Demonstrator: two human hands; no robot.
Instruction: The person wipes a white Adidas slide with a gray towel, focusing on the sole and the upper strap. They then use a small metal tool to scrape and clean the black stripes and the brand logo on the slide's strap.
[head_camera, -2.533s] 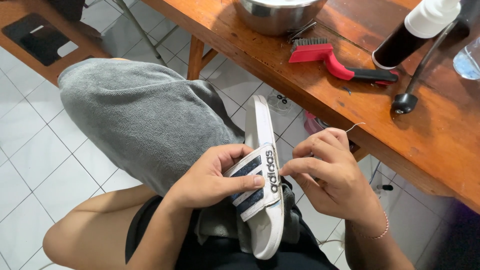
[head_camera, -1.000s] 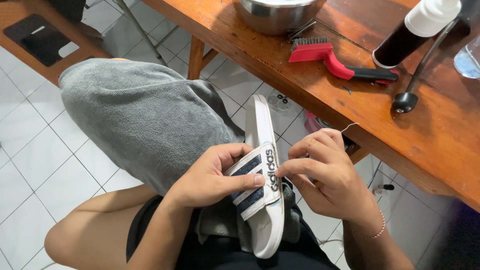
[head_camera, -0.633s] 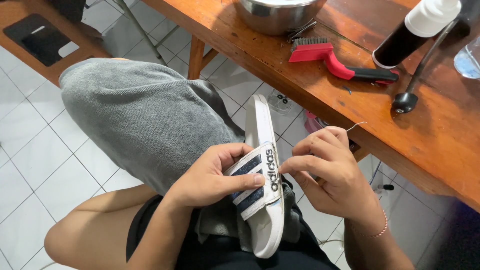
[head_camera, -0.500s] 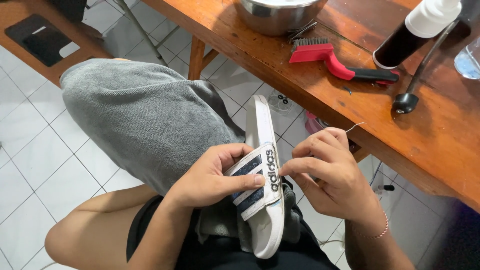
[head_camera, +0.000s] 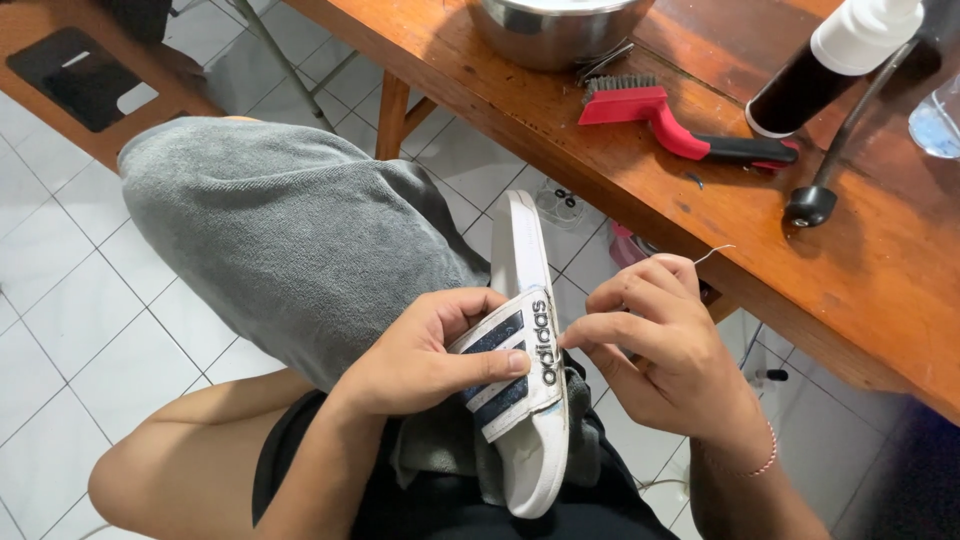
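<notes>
A white slide sandal (head_camera: 522, 260) with a dark-striped strap lies on my lap, toe pointing away from me. My left hand (head_camera: 425, 350) clamps its strap, thumb pressed across the stripes. Just right of the strap's edge, my right hand (head_camera: 670, 340) pinches a thin curved needle or wire (head_camera: 712, 251) whose tip pokes out above the fingers. A grey towel (head_camera: 270, 230) is draped over my left knee beneath the sandal.
A wooden table (head_camera: 880, 300) runs along the right. On it are a steel bowl (head_camera: 555, 28), a red wire brush (head_camera: 680, 128) with a black handle, a black bottle (head_camera: 825, 65) with a white cap, and a black awl-like tool (head_camera: 830, 170). White floor tiles lie below.
Only small shifts of my right hand's fingers beside the strap; the wire tip wobbles slightly. My left hand and the sandal stay put.
</notes>
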